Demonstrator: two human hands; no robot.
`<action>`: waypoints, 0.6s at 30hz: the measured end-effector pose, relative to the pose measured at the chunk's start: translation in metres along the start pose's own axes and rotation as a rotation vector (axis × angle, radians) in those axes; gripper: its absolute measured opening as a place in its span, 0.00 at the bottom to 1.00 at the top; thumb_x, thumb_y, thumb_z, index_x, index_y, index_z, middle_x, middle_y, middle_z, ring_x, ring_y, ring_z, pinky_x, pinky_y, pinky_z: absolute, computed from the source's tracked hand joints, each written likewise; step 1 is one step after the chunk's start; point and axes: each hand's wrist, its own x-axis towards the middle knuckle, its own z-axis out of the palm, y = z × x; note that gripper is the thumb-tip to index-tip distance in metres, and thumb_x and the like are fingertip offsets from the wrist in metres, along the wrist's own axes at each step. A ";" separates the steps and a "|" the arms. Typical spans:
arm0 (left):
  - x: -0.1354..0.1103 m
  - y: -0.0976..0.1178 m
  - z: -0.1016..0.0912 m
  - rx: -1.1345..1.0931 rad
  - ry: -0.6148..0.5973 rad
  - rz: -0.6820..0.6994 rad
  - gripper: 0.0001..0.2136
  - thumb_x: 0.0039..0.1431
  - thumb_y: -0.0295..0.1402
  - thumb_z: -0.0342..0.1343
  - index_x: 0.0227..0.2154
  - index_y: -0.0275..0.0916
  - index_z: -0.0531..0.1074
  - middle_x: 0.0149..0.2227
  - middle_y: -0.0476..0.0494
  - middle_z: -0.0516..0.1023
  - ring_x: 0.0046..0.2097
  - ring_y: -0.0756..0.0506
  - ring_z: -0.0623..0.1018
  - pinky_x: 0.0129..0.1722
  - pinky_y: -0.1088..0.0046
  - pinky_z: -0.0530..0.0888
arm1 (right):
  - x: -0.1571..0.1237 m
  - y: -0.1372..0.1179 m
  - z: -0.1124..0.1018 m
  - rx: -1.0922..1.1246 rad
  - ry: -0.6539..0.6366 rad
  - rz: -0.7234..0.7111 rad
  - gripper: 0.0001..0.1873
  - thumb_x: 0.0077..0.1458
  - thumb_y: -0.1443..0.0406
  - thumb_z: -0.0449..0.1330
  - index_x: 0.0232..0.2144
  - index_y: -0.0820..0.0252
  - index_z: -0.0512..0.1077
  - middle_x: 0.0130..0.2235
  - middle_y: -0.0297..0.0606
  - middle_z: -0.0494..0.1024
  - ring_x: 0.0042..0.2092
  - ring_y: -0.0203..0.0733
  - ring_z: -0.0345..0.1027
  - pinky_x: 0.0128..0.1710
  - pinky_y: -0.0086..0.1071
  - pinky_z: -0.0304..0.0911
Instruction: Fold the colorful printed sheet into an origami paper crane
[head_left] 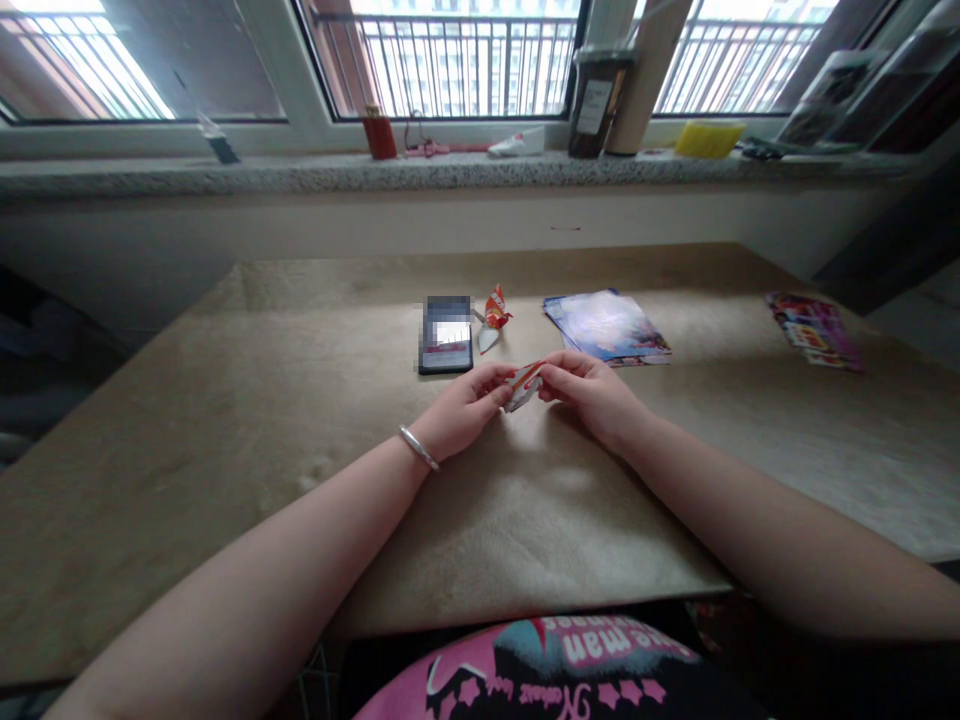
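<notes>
Between my two hands, just above the table, is a small folded wrapper (523, 388), white and silvery with red-orange stripes. My left hand (474, 400), a silver bangle on its wrist, pinches the wrapper's left end. On the other end, the fingertips of my right hand (581, 388) are closed. Beyond my hands lies an orange-red wrapper (495, 312) with a pale piece below it. A dark phone (447, 335) with a lit screen rests to its left. Whether anything is inside the held wrapper, I cannot tell.
A stack of purple-blue printed sheets (607, 322) lies right of centre on the table (225, 430). Colourful cards (816, 330) sit at the far right. Along the stone windowsill (300, 178) stand a red container (379, 134), a dark lidded cup (596, 105) and a yellow sponge-like block (708, 140).
</notes>
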 end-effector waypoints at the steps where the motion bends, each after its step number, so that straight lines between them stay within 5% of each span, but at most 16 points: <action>1: 0.000 0.000 0.000 -0.015 -0.013 -0.005 0.14 0.55 0.38 0.54 0.41 0.36 0.70 0.40 0.44 0.76 0.41 0.47 0.74 0.43 0.71 0.69 | 0.001 0.001 -0.001 0.021 -0.004 0.008 0.15 0.40 0.55 0.66 0.26 0.59 0.72 0.24 0.30 0.73 0.25 0.30 0.62 0.29 0.27 0.59; 8: 0.000 -0.001 0.003 -0.024 -0.013 0.021 0.12 0.56 0.34 0.53 0.42 0.37 0.64 0.36 0.46 0.74 0.37 0.50 0.74 0.38 0.74 0.69 | 0.000 0.000 0.001 0.097 0.007 0.057 0.14 0.38 0.58 0.67 0.24 0.60 0.71 0.23 0.29 0.74 0.25 0.29 0.65 0.28 0.26 0.60; 13: -0.001 0.000 0.005 0.167 0.241 0.014 0.10 0.54 0.30 0.54 0.37 0.38 0.59 0.26 0.54 0.64 0.24 0.56 0.66 0.24 0.80 0.63 | -0.007 -0.004 0.014 0.010 0.086 0.061 0.14 0.40 0.57 0.66 0.24 0.60 0.69 0.26 0.34 0.77 0.29 0.33 0.70 0.32 0.30 0.65; 16: 0.001 0.001 0.003 0.318 0.384 0.061 0.07 0.51 0.29 0.56 0.31 0.37 0.62 0.31 0.51 0.64 0.26 0.55 0.67 0.25 0.80 0.66 | -0.008 -0.002 0.019 0.005 0.076 0.022 0.14 0.39 0.57 0.66 0.24 0.60 0.70 0.27 0.35 0.78 0.30 0.35 0.71 0.34 0.31 0.65; 18: 0.002 0.002 0.002 0.334 0.373 0.085 0.05 0.52 0.30 0.55 0.28 0.37 0.63 0.34 0.48 0.65 0.31 0.53 0.70 0.28 0.79 0.69 | -0.008 -0.001 0.021 -0.010 0.071 0.003 0.14 0.39 0.56 0.66 0.24 0.60 0.71 0.28 0.35 0.78 0.31 0.34 0.70 0.34 0.32 0.65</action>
